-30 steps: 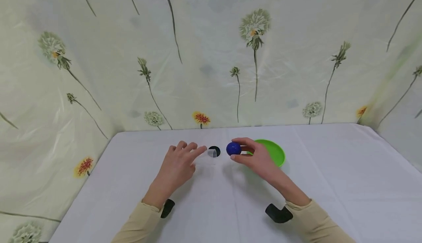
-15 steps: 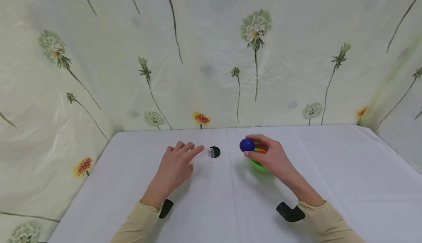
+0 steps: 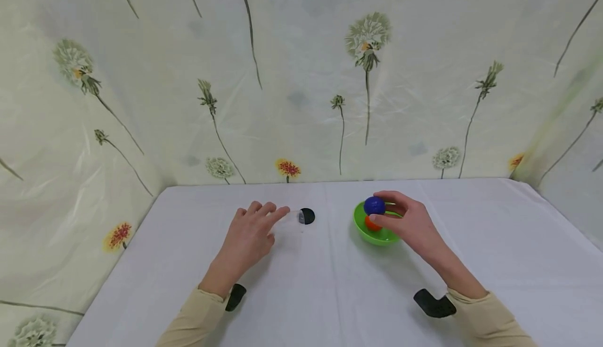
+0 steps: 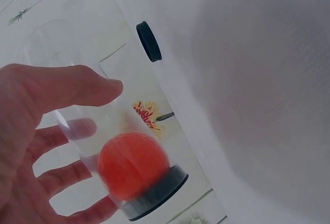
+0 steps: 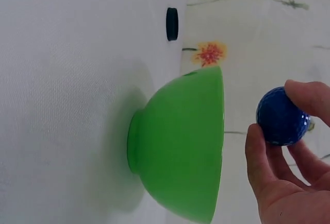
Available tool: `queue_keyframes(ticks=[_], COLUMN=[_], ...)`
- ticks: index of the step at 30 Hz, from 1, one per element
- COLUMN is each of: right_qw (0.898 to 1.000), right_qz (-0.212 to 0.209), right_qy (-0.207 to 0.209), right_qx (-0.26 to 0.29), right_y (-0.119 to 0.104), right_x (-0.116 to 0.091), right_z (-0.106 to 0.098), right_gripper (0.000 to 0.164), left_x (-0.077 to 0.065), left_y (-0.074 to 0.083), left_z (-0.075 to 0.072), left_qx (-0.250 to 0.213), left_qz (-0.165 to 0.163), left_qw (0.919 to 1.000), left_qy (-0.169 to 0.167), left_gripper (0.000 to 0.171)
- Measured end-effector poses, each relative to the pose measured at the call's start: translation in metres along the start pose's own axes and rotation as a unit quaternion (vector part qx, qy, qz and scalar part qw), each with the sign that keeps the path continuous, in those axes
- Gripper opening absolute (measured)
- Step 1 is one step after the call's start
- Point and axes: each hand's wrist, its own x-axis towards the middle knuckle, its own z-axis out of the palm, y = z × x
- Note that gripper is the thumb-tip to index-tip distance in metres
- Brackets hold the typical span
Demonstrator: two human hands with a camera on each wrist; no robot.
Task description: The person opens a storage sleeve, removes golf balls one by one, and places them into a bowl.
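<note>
My left hand (image 3: pixel 249 239) holds a clear plastic tube (image 4: pixel 77 123) between thumb and fingers. At the tube's lower end, above its black cap (image 4: pixel 157 194), lies an orange-red ball (image 4: pixel 131 162). A blue golf ball (image 5: pixel 281 117) is pinched in the fingertips of my right hand (image 3: pixel 412 226). That hand is over the green bowl (image 3: pixel 377 239), with the golf ball above the rim. Inside the bowl sits an orange ball (image 3: pixel 371 225), partly hidden behind the right thumb.
A round black lid (image 3: pixel 309 216) lies on the white-covered table (image 3: pixel 330 294), between the tube and the bowl. Behind the table hangs a flower-printed curtain (image 3: pixel 301 101), which also runs along both sides.
My right hand has carried the golf ball rightward from beside the bowl to over it, bringing the orange ball into view. The left hand has shifted only slightly left with the tube.
</note>
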Motion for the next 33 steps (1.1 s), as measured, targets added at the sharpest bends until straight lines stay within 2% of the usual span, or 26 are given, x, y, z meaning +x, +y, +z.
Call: queue_keyframes(ticks=[8,16,27,33], right_qw=[1.000,0.997,0.987,0.983], right_qz=[0.016,0.006,0.006,0.010], right_qy=[0.006,0.020,0.029,0.031], right_qx=[-0.016,-0.074,-0.160,-0.182], right_y=[0.006,0.015,0.031,0.034], right_x=[-0.006,-0.010,-0.008,-0.007], right_z=[-0.012,-0.020,-0.021,-0.019], right_gripper=[0.054,0.054,0.056,0.054], left_x=[-0.001,-0.004,-0.006,-0.006], left_y=[-0.001,-0.001,-0.001,-0.001], left_z=[-0.001,0.000,0.000,0.000], left_qx=[-0.015,-0.028,-0.031,-0.030], left_qz=[-0.006,-0.012,-0.014,-0.017], left_qw=[0.9999,0.9995,0.9993,0.9993], left_qy=[-0.004,-0.008,-0.016,-0.017], left_gripper=[0.058,0.057,0.057,0.058])
